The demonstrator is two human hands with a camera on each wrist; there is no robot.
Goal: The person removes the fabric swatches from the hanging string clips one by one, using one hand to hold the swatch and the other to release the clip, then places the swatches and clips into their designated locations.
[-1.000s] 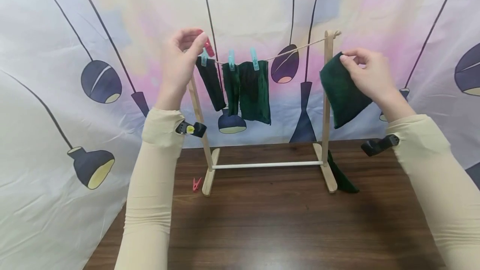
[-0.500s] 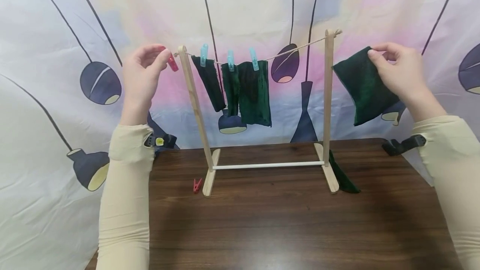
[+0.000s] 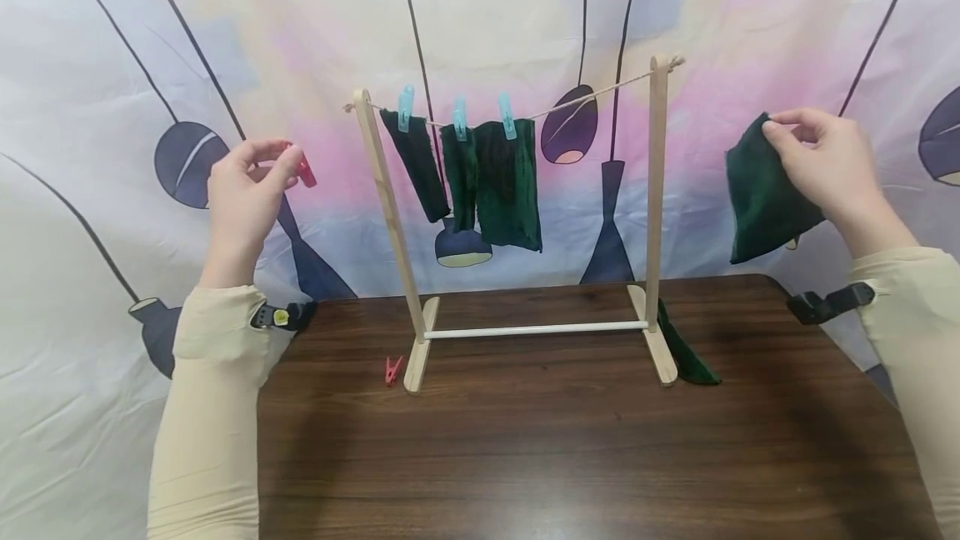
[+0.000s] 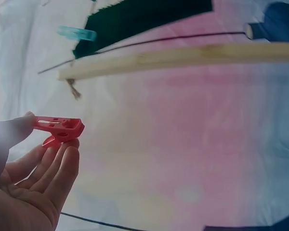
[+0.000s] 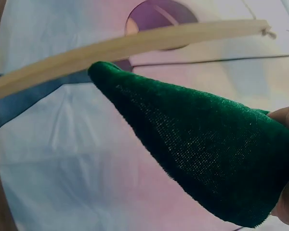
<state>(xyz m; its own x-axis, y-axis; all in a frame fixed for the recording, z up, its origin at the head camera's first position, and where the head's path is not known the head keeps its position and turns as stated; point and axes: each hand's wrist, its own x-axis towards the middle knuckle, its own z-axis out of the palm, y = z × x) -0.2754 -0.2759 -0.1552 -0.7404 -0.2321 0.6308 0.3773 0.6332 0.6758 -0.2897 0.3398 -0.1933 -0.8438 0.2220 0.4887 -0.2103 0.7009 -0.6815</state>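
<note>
My left hand [image 3: 243, 202] pinches a red clothespin [image 4: 62, 127] between thumb and fingers, out to the left of the wooden drying rack [image 3: 656, 198]. On the other side, right of the rack, my right hand [image 3: 836, 169] pinches a dark green velvet cloth [image 5: 197, 144] by its upper edge, and the cloth hangs down from the fingers. Blue clothespins [image 3: 507, 117] hold several green cloth pieces [image 3: 510, 190] on the rack's string [image 3: 585, 100]. The left piece [image 3: 416, 169] hangs at a slant. All of them sit toward the left part of the string.
Another red clothespin [image 3: 392, 371] lies on the brown wooden table [image 3: 525, 448] beside the rack's left foot [image 3: 421, 348]. A further green cloth [image 3: 686, 352] lies behind the right foot [image 3: 654, 340]. A backdrop printed with lamps [image 3: 300, 40] hangs behind the rack.
My left hand has moved left and down from the string with the red clothespin. My right hand has carried the green cloth rightward, away from the rack. The hung pieces stay on the string.
</note>
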